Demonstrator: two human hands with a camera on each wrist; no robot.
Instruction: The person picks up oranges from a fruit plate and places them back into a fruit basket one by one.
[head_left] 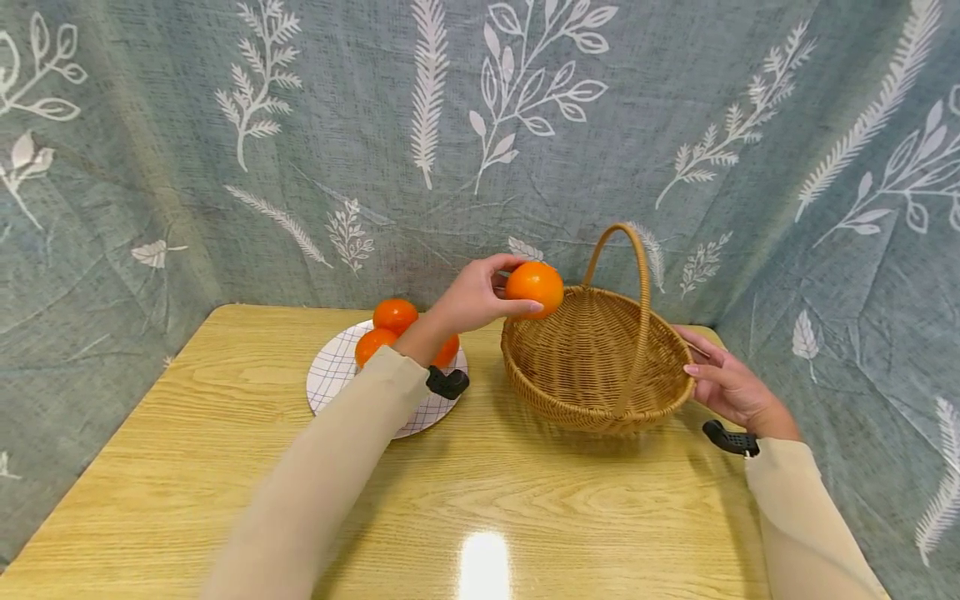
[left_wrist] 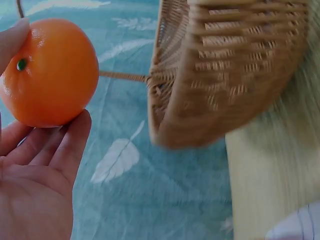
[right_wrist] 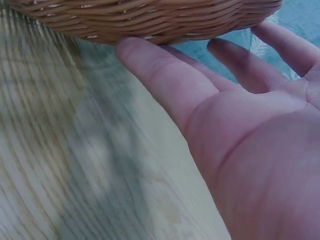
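An orange with a small green stem spot is held by my left hand, thumb on one side and fingers on the other. It is in front of the left rim of a wicker basket in the head view. In the left wrist view, the orange appears beside the basket's woven side. My right hand touches the basket's right side, its thumb at the rim. The right wrist view shows the extended thumb and fingertips against the woven wall.
Left of the basket, a white checked plate carries several more oranges, partly hidden behind my left forearm. The basket's tall arched handle rises over its opening. A leaf-patterned curtain hangs behind the wooden table.
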